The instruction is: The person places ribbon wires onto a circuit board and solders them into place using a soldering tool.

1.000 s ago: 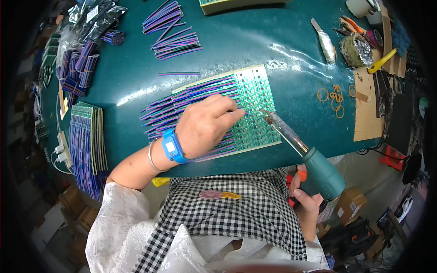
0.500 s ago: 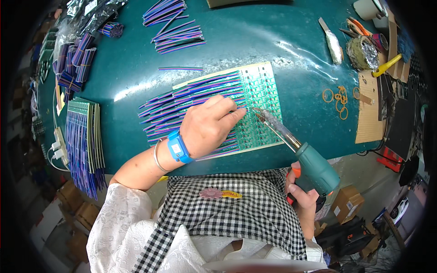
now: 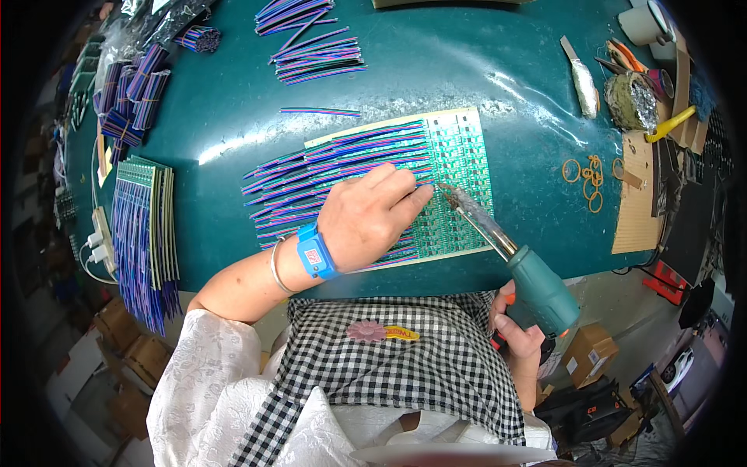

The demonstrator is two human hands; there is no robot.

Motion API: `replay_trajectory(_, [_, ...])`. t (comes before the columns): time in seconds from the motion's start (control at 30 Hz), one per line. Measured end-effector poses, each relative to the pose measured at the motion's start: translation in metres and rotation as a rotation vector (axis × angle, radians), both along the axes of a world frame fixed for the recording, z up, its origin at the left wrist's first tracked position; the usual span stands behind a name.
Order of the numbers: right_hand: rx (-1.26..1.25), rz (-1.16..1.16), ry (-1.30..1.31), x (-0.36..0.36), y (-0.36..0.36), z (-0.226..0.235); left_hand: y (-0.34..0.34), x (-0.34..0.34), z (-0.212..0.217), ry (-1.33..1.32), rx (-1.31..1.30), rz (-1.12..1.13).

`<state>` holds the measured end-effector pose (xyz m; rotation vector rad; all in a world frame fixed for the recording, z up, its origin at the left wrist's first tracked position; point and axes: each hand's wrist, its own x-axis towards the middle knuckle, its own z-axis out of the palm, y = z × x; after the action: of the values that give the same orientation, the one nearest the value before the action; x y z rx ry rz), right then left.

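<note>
A green circuit board panel point(image 3: 457, 156) lies on the table, with rows of ribbon-like multicoloured wires point(image 3: 292, 173) running off its left part. My left hand point(image 3: 364, 216), with a blue band at the wrist, rests over the wires. Its thumb and index finger are pinched on a wire end at the panel; the wire is mostly hidden under the hand. In my right hand point(image 3: 520, 336) is a green pistol-shaped soldering gun point(image 3: 541, 292). The gun's tip meets the panel just right of my left fingertips. My right fingers wrap its handle, partly hidden behind the body.
Loose wires point(image 3: 323, 61) lie at the far side, and one wire point(image 3: 320, 112) lies apart. Wired panels point(image 3: 144, 233) are stacked at left below bundled wires point(image 3: 134, 97). Rubber bands point(image 3: 593, 180), cardboard point(image 3: 640, 202), a foil-wrapped blade point(image 3: 582, 82) and a tape roll point(image 3: 632, 97) are at right.
The whole view has shifted slightly, so the table things appear farther right. The soldering gun's tip has come a little closer to my left fingertips. Both hands keep their grips.
</note>
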<state>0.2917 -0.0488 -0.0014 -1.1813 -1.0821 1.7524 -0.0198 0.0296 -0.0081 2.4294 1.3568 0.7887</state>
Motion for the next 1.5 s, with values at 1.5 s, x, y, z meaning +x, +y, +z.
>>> replay_trajectory(1.5, [0.122, 0.145, -0.125, 0.009, 0.004, -0.008, -0.001, 0.004, 0.004, 0.028, -0.019, 0.011])
